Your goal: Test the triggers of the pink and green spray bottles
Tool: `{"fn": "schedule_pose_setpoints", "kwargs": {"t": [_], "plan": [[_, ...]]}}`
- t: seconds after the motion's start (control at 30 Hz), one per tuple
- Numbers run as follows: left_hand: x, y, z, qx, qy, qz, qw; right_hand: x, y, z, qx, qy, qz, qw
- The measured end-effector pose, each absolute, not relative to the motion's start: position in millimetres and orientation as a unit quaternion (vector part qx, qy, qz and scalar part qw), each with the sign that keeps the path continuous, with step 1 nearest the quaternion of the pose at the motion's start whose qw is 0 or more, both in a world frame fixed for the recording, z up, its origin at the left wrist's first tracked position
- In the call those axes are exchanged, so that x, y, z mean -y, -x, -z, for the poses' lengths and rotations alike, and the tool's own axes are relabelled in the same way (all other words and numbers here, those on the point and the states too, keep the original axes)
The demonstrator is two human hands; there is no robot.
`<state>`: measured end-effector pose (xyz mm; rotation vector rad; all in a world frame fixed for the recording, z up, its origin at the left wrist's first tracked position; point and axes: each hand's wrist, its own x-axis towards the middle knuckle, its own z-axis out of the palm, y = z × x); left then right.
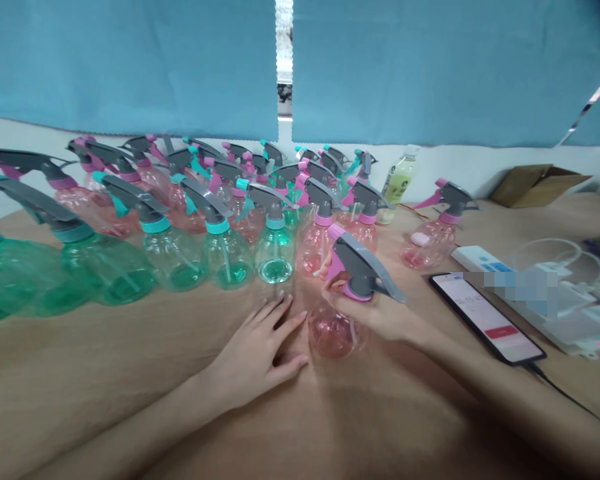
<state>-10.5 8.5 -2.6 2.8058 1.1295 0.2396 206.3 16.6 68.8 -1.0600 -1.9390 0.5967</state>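
The pink spray bottle (337,333) is in front of the person, right of the middle of the wooden table (195,440), near the front row of other bottles. Its body is see-through pink, squat and rounded, with uneven glints of light and a thin pale tube inside. Above it sit a pink collar, a dark grey head, a long grey lever sloping down to the right, and a pink nozzle and trigger facing away to the left. The bottle leans slightly; whether its base touches the wood I cannot tell.

The right hand (380,316) is closed around the bottle's neck, just under the collar, with fingers showing by the trigger. The left hand (257,343) lies palm down just beside the bottle, fingers spread, gripping nothing. Ahead of it stands a green spray bottle (276,250) with a turquoise collar. To the right lies a lit smartphone (487,320).
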Motion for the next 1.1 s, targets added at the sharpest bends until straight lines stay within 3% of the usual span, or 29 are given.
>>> {"fn": "schedule_pose_setpoints", "kwargs": {"t": [0.27,1.1], "plan": [[-8,10,2,-0.372,-0.924,-0.076,0.052,-21,-210,-53,0.751,0.393,-0.282,0.450],[-9,10,3,-0.377,-0.922,-0.071,0.049,-24,-213,-46,0.759,0.407,-0.279,0.424]]}}
